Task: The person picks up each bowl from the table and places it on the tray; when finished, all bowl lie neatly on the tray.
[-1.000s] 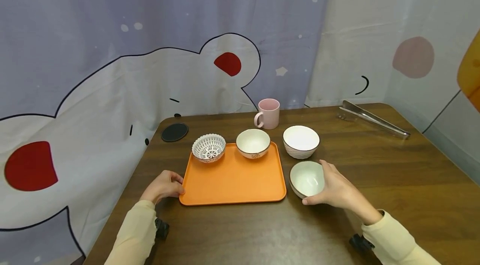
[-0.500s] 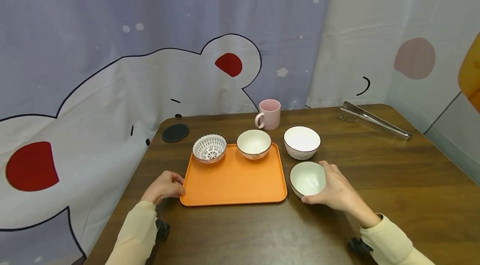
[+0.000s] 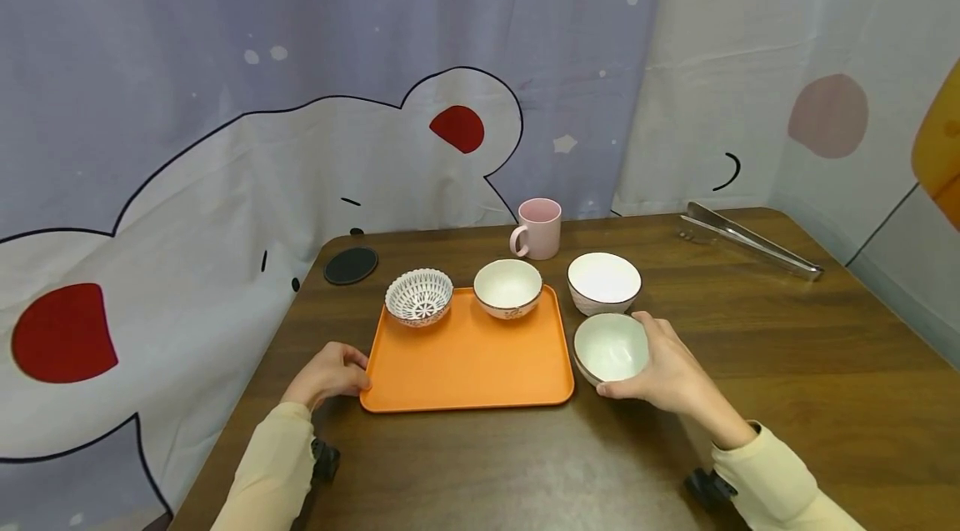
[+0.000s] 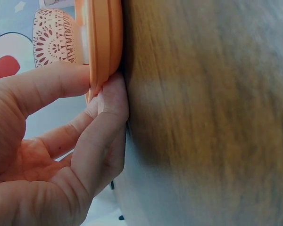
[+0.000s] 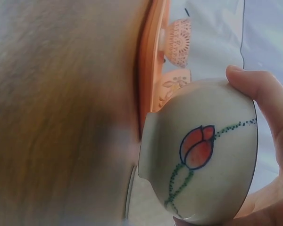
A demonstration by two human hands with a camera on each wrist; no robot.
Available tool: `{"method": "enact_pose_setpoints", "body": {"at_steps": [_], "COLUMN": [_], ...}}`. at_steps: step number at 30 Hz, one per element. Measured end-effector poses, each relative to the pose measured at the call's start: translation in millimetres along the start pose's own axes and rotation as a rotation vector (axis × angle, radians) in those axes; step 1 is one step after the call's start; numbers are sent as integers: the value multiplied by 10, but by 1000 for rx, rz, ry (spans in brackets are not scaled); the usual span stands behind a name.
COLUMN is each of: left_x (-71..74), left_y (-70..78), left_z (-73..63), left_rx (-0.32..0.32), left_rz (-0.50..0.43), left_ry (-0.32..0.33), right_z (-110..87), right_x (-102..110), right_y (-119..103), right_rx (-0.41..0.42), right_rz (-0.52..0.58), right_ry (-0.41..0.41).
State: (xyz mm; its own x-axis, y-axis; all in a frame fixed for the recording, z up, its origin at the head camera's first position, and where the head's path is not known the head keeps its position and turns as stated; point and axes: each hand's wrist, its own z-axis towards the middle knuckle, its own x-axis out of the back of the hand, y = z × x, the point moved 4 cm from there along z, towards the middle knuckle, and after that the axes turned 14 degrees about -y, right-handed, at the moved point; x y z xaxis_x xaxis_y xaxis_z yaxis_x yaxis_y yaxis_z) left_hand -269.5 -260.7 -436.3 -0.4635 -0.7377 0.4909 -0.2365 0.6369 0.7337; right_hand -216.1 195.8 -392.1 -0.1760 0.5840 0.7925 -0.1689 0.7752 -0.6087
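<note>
My left hand [image 3: 330,374] pinches the left edge of the orange tray [image 3: 468,364], thumb on the rim and fingers beneath it in the left wrist view. My right hand [image 3: 671,373] grips a pale bowl [image 3: 611,348] by its rim and side, just right of the tray. In the right wrist view this bowl shows a red tulip [image 5: 197,147] on its outside, and its foot looks slightly off the table. On the tray's far side sit a black-and-white patterned bowl [image 3: 418,298] and a cream bowl [image 3: 507,289].
Right behind the held bowl stands a white bowl [image 3: 603,285]. A pink mug [image 3: 537,229] is at the back edge, metal tongs [image 3: 750,241] lie back right, and a round black coaster [image 3: 351,266] is back left. Patterned curtain hangs behind the wooden table [image 3: 480,473].
The right hand has shifted the tulip bowl slightly up and to the left, nearer the tray and the white bowl. The left hand and tray have stayed in place.
</note>
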Motion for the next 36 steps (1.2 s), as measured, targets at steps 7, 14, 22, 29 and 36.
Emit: {"method": "enact_pose_setpoints", "body": {"at_steps": [7,14,22,29,36], "left_x": [-5,3,14,4,0], "left_y": [-1,-15,-25,-24,-9], "left_z": [6,11,10,13,9], "left_rx": [-1,-3,1,1,-7], "left_rz": [-7,-13,-19,-14,-7], "left_ry": [-1,2,4,10,5], "right_z": [36,72,136,186,254], "right_x": [1,-20,-69,-104,-157], "right_y": [-60,-147,-248,-321,-399], "right_rx": [12,32,64,73,102], "right_rz": [16,34,62,67,75], "right_ry": [-4,-4,-3,-12,-24]}}
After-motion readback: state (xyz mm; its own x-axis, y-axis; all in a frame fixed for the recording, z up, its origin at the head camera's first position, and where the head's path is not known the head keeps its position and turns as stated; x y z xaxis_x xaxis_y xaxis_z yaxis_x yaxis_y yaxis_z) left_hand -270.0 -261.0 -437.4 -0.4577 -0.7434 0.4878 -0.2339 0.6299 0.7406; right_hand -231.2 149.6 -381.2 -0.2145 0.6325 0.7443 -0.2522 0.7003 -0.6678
